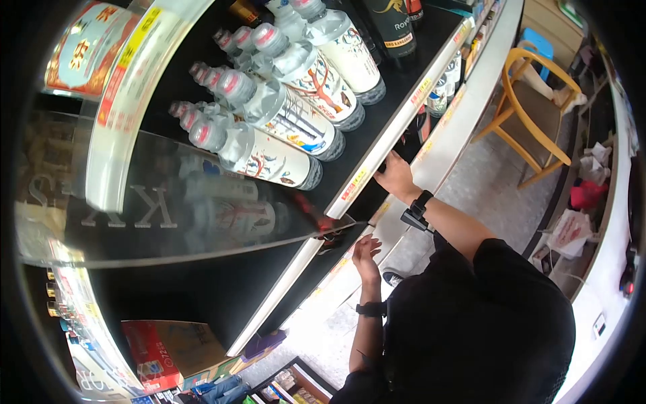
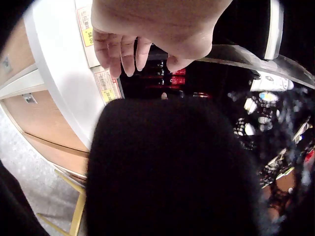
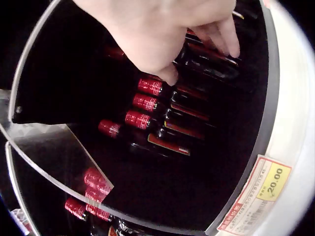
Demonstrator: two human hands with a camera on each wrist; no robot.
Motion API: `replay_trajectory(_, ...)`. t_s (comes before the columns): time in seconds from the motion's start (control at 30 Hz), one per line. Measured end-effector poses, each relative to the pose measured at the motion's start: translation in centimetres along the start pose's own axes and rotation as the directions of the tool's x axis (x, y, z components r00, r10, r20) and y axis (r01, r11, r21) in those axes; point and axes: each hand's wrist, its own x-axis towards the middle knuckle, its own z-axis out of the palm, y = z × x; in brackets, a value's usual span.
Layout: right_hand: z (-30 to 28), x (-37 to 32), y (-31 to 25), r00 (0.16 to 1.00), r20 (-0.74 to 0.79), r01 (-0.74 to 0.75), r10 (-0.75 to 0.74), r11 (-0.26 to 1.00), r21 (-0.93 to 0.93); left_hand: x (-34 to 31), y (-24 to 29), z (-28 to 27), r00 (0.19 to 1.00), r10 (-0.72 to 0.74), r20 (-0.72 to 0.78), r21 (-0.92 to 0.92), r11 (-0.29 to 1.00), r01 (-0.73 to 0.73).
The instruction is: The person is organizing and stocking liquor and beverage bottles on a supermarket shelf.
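Observation:
My right hand (image 1: 393, 176) reaches under the upper shelf's edge (image 1: 367, 168) into a dark shelf, its fingers hidden in the head view. In the right wrist view the right hand (image 3: 167, 34) hovers over rows of dark bottles with red caps (image 3: 146, 103), fingers hanging down and thumb near one cap, nothing plainly gripped. My left hand (image 1: 365, 254) is raised with relaxed fingers just in front of the lower shelf edge. The left wrist view shows the left hand (image 2: 147, 24) beside yellow price tags (image 2: 106, 83), holding nothing.
Clear bottles with pink caps (image 1: 282, 114) lie in rows on the upper black shelf, beside dark bottles (image 1: 393, 27). A glass divider (image 1: 168, 209) sticks out near my left hand. A wooden chair (image 1: 531, 114) stands on the floor. A red box (image 1: 158, 353) sits lower down.

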Motion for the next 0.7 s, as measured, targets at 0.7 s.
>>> replay_trajectory(0.7, -5.3, -10.3, -1.0, 0.997, 0.078, -0.011, -0.027, 0.889, 0.458, -2.5, -2.0, -1.3, 0.998, 0.002, -0.066, -0.117, 0.993, -0.01)
